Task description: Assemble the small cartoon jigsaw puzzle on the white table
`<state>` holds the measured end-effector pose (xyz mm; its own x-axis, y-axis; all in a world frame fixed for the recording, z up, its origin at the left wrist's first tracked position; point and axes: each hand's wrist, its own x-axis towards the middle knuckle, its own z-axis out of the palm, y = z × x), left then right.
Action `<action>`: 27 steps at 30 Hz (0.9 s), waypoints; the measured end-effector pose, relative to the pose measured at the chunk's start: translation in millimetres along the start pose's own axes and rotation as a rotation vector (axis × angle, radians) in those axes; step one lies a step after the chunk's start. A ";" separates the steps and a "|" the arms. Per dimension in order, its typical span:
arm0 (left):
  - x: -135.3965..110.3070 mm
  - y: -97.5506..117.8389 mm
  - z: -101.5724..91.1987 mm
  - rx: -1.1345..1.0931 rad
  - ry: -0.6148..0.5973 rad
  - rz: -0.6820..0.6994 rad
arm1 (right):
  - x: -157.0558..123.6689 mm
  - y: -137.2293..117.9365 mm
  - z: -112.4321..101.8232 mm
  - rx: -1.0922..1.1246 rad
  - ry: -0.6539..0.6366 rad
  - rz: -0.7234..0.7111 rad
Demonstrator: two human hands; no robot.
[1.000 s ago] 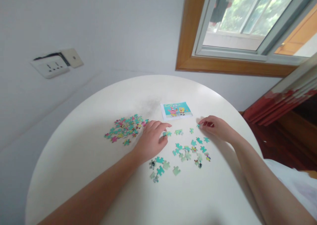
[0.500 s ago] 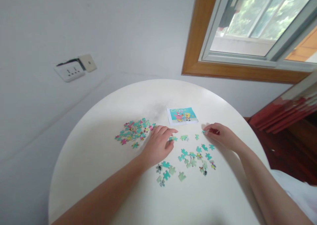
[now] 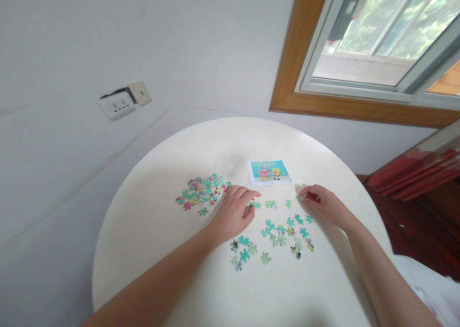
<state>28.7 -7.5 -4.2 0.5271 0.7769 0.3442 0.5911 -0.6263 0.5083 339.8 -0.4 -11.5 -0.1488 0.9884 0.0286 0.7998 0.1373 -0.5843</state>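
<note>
My left hand (image 3: 234, 212) lies on the round white table (image 3: 151, 221), thumb and forefinger pinched on a teal puzzle piece (image 3: 256, 204). My right hand (image 3: 321, 203) rests to the right, fingertips pinched on another small teal piece (image 3: 298, 198). Between and below the hands lie several loose teal pieces (image 3: 283, 228). A heap of mixed teal and pink pieces (image 3: 201, 192) sits just left of my left hand. A small reference picture card (image 3: 269, 171) lies beyond the hands.
A wall socket and switch (image 3: 122, 101) are on the white wall at left. A wood-framed window (image 3: 359, 58) is at upper right. Red and dark furniture (image 3: 413, 178) stands right of the table. A white cloth (image 3: 431, 288) shows at lower right.
The view has drifted, so everything sits further right and lower in frame. Both hands keep their pinches on their pieces and have barely moved on the table.
</note>
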 end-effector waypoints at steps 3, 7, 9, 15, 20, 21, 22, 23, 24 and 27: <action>-0.3 -0.8 0.4 0.005 -0.001 -0.001 | 0.2 0.4 0.3 0.000 -0.006 0.002; -0.6 -2.1 1.2 0.003 0.004 -0.002 | 0.0 0.1 1.4 -0.002 -0.004 0.008; -0.5 -2.3 1.3 0.003 0.004 0.000 | 0.3 1.0 2.3 -0.014 -0.003 0.004; -0.1 -0.1 -0.5 0.007 -0.003 -0.006 | 1.4 3.6 3.5 -0.030 -0.014 0.001; -0.4 -0.4 -0.9 0.005 -0.008 0.007 | -0.7 -3.2 0.7 -0.029 -0.033 -0.001; -0.4 -0.6 -0.8 0.006 -0.008 0.007 | -1.2 -4.7 0.1 -0.029 -0.039 0.000; -0.4 -0.7 -0.7 0.006 -0.007 0.007 | -1.7 -5.9 -0.3 -0.030 -0.043 0.001; -0.3 -0.7 -0.7 0.005 -0.007 0.007 | -2.1 -6.7 -0.6 -0.031 -0.043 0.002; -0.3 -0.6 -0.7 0.004 -0.008 0.006 | -2.3 -7.2 -0.7 -0.033 -0.041 0.002; -0.2 0.1 -0.7 0.004 -0.007 0.000 | -2.2 -7.2 0.1 -0.028 -0.034 0.008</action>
<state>28.2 -7.7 -3.7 0.5316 0.7764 0.3387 0.5933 -0.6266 0.5053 334.3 -3.5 -7.4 -0.1620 0.9868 -0.0036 0.8170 0.1321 -0.5614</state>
